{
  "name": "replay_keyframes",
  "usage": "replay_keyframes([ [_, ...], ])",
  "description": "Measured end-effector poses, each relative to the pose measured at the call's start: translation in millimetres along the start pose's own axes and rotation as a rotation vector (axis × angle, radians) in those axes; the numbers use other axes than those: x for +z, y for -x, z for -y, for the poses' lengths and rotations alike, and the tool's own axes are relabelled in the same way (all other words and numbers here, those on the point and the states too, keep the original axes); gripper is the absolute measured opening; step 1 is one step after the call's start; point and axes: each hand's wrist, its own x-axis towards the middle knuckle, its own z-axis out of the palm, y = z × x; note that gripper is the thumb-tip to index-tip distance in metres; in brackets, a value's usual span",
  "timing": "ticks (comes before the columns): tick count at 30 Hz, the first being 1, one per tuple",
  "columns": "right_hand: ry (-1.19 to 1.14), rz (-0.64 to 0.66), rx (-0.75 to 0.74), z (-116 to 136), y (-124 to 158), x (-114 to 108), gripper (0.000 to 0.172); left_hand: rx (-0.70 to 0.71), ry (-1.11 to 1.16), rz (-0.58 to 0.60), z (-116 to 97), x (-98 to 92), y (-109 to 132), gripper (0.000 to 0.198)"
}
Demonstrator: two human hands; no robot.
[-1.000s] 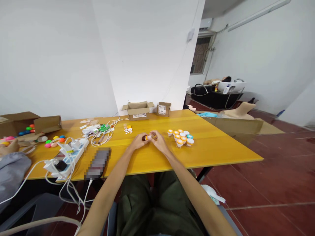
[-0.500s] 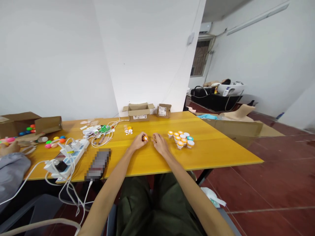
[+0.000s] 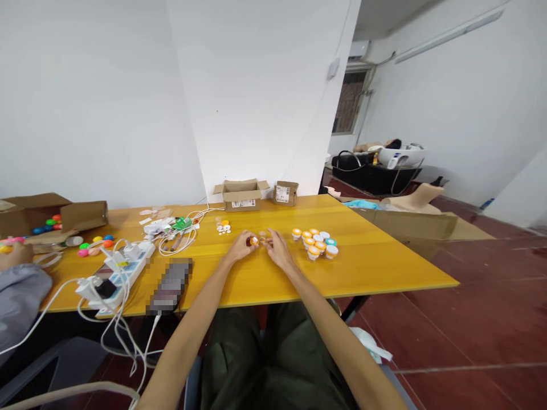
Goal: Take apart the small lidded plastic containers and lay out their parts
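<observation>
Over the middle of the table, my left hand [image 3: 241, 246] is closed around a small orange lid [image 3: 254, 241] with a white centre. My right hand [image 3: 278, 249] faces it a short way to the right, its fingertips pinching a small clear plastic cup [image 3: 262, 236]. Lid and cup are close together but apart. To the right of my right hand stands a cluster of small clear jars [image 3: 313, 250] with orange, white and teal lids. Behind my left hand lie several white discs [image 3: 224, 230] with an orange lid [image 3: 225, 222] among them.
An open cardboard box [image 3: 241, 196] and a smaller carton [image 3: 286, 193] stand against the wall. On the left are a phone [image 3: 171, 285], a power strip [image 3: 128, 282] with cables, and coloured balls [image 3: 89, 250]. Another person's hand [image 3: 17, 256] is at the far left.
The clear cup has come into plainer view between my hands, held by my right fingertips. The orange lid in my left hand has tilted slightly. The other person's hand has shifted a little.
</observation>
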Motion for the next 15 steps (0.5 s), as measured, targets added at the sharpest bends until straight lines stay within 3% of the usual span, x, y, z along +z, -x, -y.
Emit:
replay_keyframes([
  [4,0.091,0.002,-0.006,5.4,1.6,-5.1,0.029,-0.001,-0.058,-0.007,0.7,-1.1,-0.7,0.009],
  [7,0.206,0.079,0.008,11.9,3.4,-7.8,0.022,-0.015,-0.065,-0.015,2.4,-0.8,-0.2,0.011],
  [11,0.375,0.204,-0.039,19.5,3.4,-6.0,0.02,-0.049,0.007,-0.024,6.1,0.9,0.5,0.019],
  [15,0.456,0.244,-0.082,23.0,-1.9,-1.5,0.021,-0.05,0.061,-0.032,6.8,1.6,1.2,0.019],
])
